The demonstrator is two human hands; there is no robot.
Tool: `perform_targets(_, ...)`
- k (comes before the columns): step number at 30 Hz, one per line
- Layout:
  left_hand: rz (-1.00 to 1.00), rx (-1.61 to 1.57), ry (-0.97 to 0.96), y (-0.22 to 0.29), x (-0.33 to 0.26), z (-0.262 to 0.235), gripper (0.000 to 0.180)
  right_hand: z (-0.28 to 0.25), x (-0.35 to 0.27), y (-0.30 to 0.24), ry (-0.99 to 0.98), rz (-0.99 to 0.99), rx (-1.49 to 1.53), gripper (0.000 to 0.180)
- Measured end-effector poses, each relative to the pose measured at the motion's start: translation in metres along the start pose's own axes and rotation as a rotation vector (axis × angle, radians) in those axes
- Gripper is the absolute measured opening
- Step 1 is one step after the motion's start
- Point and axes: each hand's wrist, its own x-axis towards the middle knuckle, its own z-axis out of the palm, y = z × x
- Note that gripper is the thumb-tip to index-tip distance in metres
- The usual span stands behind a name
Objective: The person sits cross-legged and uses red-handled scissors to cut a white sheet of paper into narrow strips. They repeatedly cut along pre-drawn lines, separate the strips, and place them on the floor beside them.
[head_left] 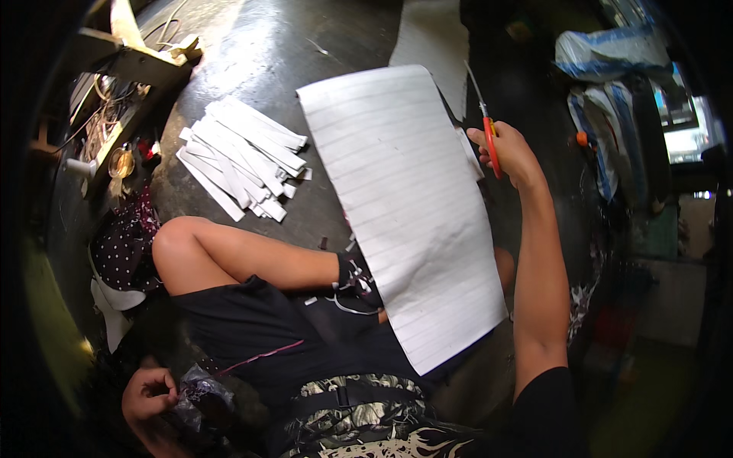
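My right hand (510,153) grips a pair of scissors (491,145) with red handles, its blades pointing away from me. Just left of it, a large white sheet (405,198) marked with faint parallel lines lies over my lap and crossed legs. At the lower left, my left hand (149,393) is closed, its fingertips at the edge of a crumpled clear plastic bag (205,397) with something dark in it. A pile of cut white strips (240,156) lies on the floor beyond my bent knee.
Another white piece (435,38) lies beyond the sheet. White and blue sacks (611,53) stand at the far right. A wooden frame with cables (130,69) is at the far left, above a dark polka-dot cloth (126,244). A pink string (263,355) crosses my shorts.
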Motion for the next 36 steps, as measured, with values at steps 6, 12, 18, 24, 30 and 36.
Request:
perform_targets(6, -0.047, 1.178, 0.545, 0.005, 0.009, 0.071, 0.021, -0.016, -0.052, 0.042, -0.079, 0.059, -0.095, 0.053)
perform_targets(12, -0.134, -0.267, -0.17, 0.01, 0.169, 0.226, 0.059, -0.015, -0.099, 0.078, -0.136, 0.162, 0.109, 0.049)
perform_targets(18, 0.043, -0.376, 0.016, 0.009, 0.273, 0.294, 0.058, -0.012, -0.121, 0.106, -0.145, 0.042, 0.548, 0.038)
perform_targets(24, 0.35, -0.424, 0.102, 0.065, 0.257, 0.299, 0.062, -0.011, -0.126, 0.099, -0.218, -0.101, 0.974, 0.027)
perform_targets(30, 0.322, -0.341, -0.129, 0.101, 0.223, 0.268, 0.058, -0.009, -0.057, 0.063, -0.399, -0.042, 1.216, 0.026)
perform_targets(36, 0.255, -0.843, -0.636, 0.059, 0.205, 0.257, 0.102, -0.005, -0.024, 0.008, -0.278, -0.419, 1.168, 0.018)
